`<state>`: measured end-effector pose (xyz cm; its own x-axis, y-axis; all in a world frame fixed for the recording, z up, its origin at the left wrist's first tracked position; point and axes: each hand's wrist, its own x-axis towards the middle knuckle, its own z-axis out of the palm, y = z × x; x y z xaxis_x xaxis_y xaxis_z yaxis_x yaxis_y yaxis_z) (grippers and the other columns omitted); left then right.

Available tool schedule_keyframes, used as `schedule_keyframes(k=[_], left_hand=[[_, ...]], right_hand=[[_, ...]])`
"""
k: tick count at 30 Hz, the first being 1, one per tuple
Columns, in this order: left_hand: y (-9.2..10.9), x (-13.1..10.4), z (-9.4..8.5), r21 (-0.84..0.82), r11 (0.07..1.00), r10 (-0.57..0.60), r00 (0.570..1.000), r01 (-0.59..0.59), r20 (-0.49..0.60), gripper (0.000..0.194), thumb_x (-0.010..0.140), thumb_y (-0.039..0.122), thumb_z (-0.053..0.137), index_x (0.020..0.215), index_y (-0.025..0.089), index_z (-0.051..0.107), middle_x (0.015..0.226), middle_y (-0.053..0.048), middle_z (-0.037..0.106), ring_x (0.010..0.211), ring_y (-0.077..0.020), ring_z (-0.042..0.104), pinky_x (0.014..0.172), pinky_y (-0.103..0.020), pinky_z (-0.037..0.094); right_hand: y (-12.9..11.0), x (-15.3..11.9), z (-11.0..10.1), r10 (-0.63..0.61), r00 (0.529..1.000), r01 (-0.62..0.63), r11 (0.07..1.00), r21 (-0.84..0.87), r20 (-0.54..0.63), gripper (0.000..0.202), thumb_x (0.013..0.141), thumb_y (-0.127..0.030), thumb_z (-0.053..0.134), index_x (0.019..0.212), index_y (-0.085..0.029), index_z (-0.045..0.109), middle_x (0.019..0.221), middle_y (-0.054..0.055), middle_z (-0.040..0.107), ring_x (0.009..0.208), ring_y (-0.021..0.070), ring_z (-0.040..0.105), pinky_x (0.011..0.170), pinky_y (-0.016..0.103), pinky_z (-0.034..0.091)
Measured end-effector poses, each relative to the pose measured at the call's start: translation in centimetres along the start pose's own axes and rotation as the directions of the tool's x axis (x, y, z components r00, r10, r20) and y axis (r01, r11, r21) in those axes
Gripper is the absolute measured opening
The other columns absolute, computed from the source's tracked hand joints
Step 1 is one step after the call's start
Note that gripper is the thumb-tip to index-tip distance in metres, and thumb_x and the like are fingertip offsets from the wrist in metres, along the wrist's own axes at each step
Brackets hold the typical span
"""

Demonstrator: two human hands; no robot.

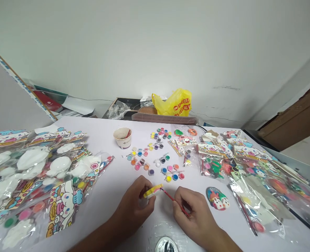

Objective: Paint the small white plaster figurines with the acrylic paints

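Observation:
Between the thumb and fingers of my left hand point(139, 203) is a small plaster piece point(153, 190), tilted on edge, with yellow paint and some pink along its visible side. My right hand point(193, 210) grips a thin red paintbrush point(170, 196), its tip touching or almost touching the piece's right end. Just beyond both hands stand small paint pots point(173, 173) in joined strips, several colours with lids up. Right of my right hand lies a painted plaster figure point(218, 198) in red, green and white.
Bagged white plaster kits point(33, 162) cover the left side. More bagged kits point(239, 150), some painted, fill the right. A paper cup point(122, 137) holding a brush stands behind the pots. A yellow plastic bag point(174, 102) sits at the back. A round shiny object point(166, 245) lies at the front edge.

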<state>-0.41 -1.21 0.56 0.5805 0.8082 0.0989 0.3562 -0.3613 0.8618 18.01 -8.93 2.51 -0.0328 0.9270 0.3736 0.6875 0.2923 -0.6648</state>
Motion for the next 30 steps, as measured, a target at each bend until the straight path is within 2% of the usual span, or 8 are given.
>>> schedule_keyframes(k=[24, 30], left_hand=[[0.09, 0.19, 0.05, -0.013, 1.000, -0.010, 1.000, 0.010, -0.004, 0.007, 0.081, 0.019, 0.051, 0.079, 0.021, 0.045, 0.073, 0.003, 0.045, 0.065, -0.0147, 0.040, 0.061, -0.026, 0.036], [-0.02, 0.03, 0.07, 0.016, 1.000, 0.020, 1.000, -0.020, -0.005, 0.006, 0.082, 0.017, 0.052, 0.081, 0.021, 0.048, 0.074, 0.003, 0.047, 0.066, -0.0146, 0.042, 0.061, -0.025, 0.036]], right_hand=[[-0.06, -0.09, 0.16, 0.008, 1.000, -0.007, 1.000, 0.019, -0.013, 0.024, 0.079, -0.013, 0.046, 0.065, -0.022, 0.028, 0.054, -0.007, 0.033, 0.046, 0.0084, 0.033, 0.044, 0.020, 0.026], [-0.32, -0.42, 0.64, -0.011, 1.000, 0.011, 0.999, 0.043, 0.021, 0.023, 0.078, -0.012, 0.047, 0.065, -0.021, 0.030, 0.055, -0.006, 0.037, 0.047, 0.0084, 0.035, 0.046, 0.020, 0.028]])
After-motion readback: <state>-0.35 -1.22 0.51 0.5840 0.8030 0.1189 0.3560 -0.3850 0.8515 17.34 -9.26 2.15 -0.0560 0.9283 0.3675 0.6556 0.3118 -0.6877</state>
